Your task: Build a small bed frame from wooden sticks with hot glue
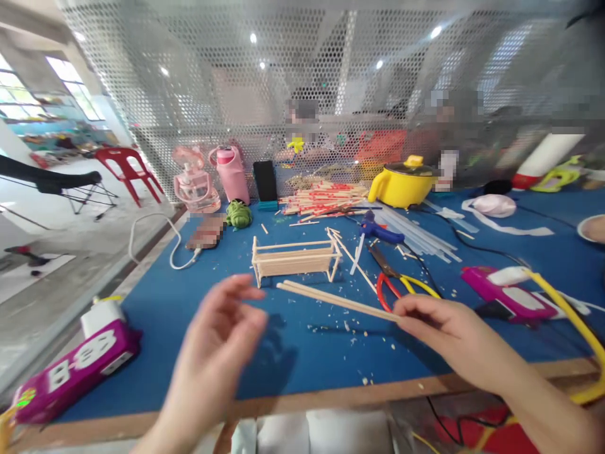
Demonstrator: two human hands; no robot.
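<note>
Between the thumb and fingers of my right hand are thin wooden sticks, pinched at their right end and pointing left above the table. My left hand is raised to their left, fingers apart and slightly curled, holding nothing. Just beyond the sticks' left end stands a small frame of wooden sticks, with upright corner posts and a slatted lower part. Pliers with red and yellow handles lie near my right hand. Behind them rests a blue glue gun with a translucent glue stick in it.
A pile of red-marked sticks and several clear glue sticks lie at the back. A yellow pot, pink bottle, phone and green yarn stand near the perforated screen. Purple power strips flank both sides.
</note>
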